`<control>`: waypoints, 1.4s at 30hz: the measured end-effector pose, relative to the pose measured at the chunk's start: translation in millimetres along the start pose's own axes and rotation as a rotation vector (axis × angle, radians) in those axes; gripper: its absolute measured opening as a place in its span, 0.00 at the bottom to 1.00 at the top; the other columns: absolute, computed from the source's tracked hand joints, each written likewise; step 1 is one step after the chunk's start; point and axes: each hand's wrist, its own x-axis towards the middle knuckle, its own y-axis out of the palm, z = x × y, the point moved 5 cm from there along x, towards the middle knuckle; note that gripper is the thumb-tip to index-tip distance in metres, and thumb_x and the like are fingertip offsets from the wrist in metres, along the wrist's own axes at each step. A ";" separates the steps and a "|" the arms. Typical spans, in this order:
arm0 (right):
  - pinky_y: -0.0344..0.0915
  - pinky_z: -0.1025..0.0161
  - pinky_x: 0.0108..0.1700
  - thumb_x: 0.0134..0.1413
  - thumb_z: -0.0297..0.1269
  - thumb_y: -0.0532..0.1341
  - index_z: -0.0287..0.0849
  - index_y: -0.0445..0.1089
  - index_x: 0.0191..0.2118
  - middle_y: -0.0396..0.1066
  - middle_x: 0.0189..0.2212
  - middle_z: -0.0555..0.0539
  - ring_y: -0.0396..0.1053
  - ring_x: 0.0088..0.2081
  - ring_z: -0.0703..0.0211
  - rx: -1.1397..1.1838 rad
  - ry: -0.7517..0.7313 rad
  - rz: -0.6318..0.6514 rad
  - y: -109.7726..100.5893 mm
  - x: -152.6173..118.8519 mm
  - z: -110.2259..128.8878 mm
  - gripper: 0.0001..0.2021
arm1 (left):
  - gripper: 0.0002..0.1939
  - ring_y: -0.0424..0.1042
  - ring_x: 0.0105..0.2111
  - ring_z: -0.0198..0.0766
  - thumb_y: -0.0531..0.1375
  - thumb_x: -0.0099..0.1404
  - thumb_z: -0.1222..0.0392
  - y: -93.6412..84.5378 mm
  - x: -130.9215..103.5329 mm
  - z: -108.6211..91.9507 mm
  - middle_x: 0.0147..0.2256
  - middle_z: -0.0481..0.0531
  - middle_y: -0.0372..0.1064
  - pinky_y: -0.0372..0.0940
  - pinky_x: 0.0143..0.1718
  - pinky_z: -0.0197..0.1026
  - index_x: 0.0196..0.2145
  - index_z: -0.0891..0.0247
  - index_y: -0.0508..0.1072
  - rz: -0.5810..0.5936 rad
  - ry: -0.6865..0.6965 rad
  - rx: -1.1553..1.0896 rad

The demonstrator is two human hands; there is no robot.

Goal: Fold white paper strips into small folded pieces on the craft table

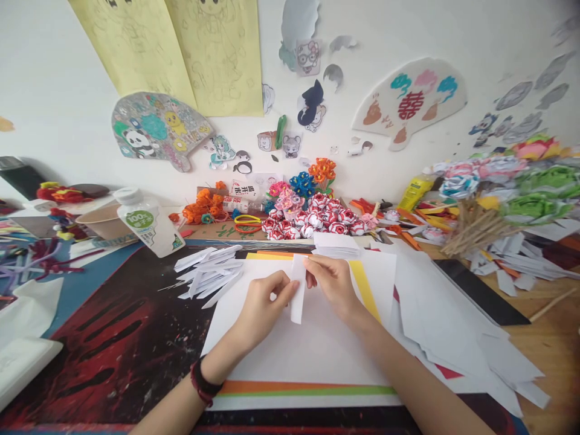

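Observation:
A narrow white paper strip (297, 302) is held upright between my two hands, above a stack of paper sheets (308, 356). My left hand (267, 302) pinches the strip's left edge around its middle with thumb and fingers. At its upper right edge, the fingertips of my right hand (333, 283) are closed on the same strip. Folded white paper strips (211, 270) lie in a loose pile left of the stack. A block of white paper slips (336, 246) sits just behind my right hand.
Behind the stack are red-and-white paper flowers (317, 217) and orange flowers (206, 205). A white glue bottle (147, 223) stands at the back left. White sheets (453, 320) and a black flat bar (480, 291) lie on the right. A white box (27, 368) is at the left edge.

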 end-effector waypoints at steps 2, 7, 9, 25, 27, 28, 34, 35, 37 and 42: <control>0.57 0.65 0.28 0.60 0.40 0.58 0.40 0.61 0.17 0.61 0.17 0.51 0.60 0.22 0.65 0.013 0.004 0.000 0.2 0.1 -0.6 0.21 | 0.17 0.61 0.24 0.31 0.54 0.67 0.52 -0.5 0.0 1.0 0.22 0.45 0.62 0.56 0.28 0.33 0.23 0.64 0.64 -0.014 -0.014 0.008; 0.56 0.65 0.28 0.60 0.40 0.57 0.40 0.62 0.17 0.61 0.16 0.51 0.59 0.22 0.64 0.018 -0.007 -0.048 -2.6 0.7 0.0 0.20 | 0.17 0.61 0.25 0.32 0.53 0.68 0.52 2.3 0.7 -0.5 0.23 0.46 0.63 0.56 0.29 0.33 0.25 0.64 0.65 0.030 0.014 -0.013; 0.57 0.65 0.29 0.60 0.40 0.57 0.40 0.63 0.17 0.61 0.16 0.51 0.60 0.23 0.64 0.017 -0.012 -0.060 -3.6 1.0 0.2 0.21 | 0.17 0.60 0.24 0.31 0.54 0.67 0.53 1.2 0.8 -1.3 0.22 0.45 0.62 0.56 0.28 0.33 0.24 0.64 0.64 0.004 0.023 0.019; 0.55 0.65 0.28 0.60 0.40 0.57 0.40 0.62 0.17 0.61 0.16 0.51 0.58 0.23 0.64 0.021 -0.007 -0.153 -11.0 2.5 1.1 0.21 | 0.16 0.68 0.24 0.34 0.54 0.67 0.52 7.3 -1.1 2.7 0.22 0.47 0.68 0.61 0.28 0.34 0.26 0.63 0.66 0.079 -0.010 -0.016; 0.55 0.64 0.28 0.60 0.40 0.58 0.40 0.62 0.16 0.61 0.16 0.51 0.58 0.23 0.64 0.017 -0.009 -0.175 -12.4 2.4 0.6 0.21 | 0.15 0.69 0.23 0.34 0.54 0.67 0.52 7.6 -1.5 3.5 0.22 0.47 0.68 0.61 0.28 0.34 0.26 0.63 0.66 0.074 -0.020 -0.003; 0.55 0.64 0.29 0.60 0.40 0.58 0.40 0.62 0.16 0.61 0.16 0.51 0.58 0.23 0.64 0.019 -0.008 -0.177 -12.7 2.5 0.3 0.21 | 0.15 0.69 0.23 0.35 0.54 0.67 0.52 7.0 -1.7 3.9 0.22 0.47 0.69 0.61 0.28 0.34 0.27 0.63 0.66 0.059 -0.026 0.007; 0.55 0.64 0.28 0.58 0.42 0.59 0.40 0.62 0.16 0.61 0.16 0.51 0.58 0.22 0.64 0.032 0.002 -0.271 -20.4 4.3 -4.8 0.21 | 0.17 0.67 0.22 0.34 0.52 0.68 0.51 8.8 -3.8 2.0 0.22 0.48 0.70 0.61 0.28 0.34 0.26 0.62 0.67 0.085 -0.013 0.034; 0.55 0.64 0.28 0.58 0.43 0.59 0.40 0.62 0.16 0.61 0.16 0.51 0.58 0.22 0.64 0.032 0.005 -0.285 -21.7 4.7 -6.2 0.21 | 0.17 0.67 0.22 0.33 0.52 0.68 0.51 8.9 -4.2 1.1 0.22 0.48 0.69 0.60 0.27 0.34 0.25 0.62 0.66 0.083 -0.002 0.050; 0.55 0.64 0.27 0.57 0.43 0.59 0.40 0.63 0.16 0.61 0.16 0.51 0.58 0.22 0.64 0.041 0.010 -0.291 -22.9 5.7 -8.6 0.21 | 0.17 0.65 0.21 0.33 0.52 0.69 0.52 8.4 -4.5 -0.1 0.21 0.47 0.67 0.59 0.27 0.34 0.25 0.62 0.66 0.065 0.010 0.076; 0.56 0.65 0.28 0.56 0.45 0.62 0.39 0.66 0.21 0.62 0.19 0.51 0.59 0.24 0.64 0.238 0.081 -0.208 -19.8 9.6 -14.0 0.18 | 0.19 0.63 0.20 0.32 0.51 0.68 0.49 7.2 -1.4 6.0 0.19 0.46 0.65 0.58 0.26 0.34 0.24 0.63 0.65 0.040 -0.056 -0.035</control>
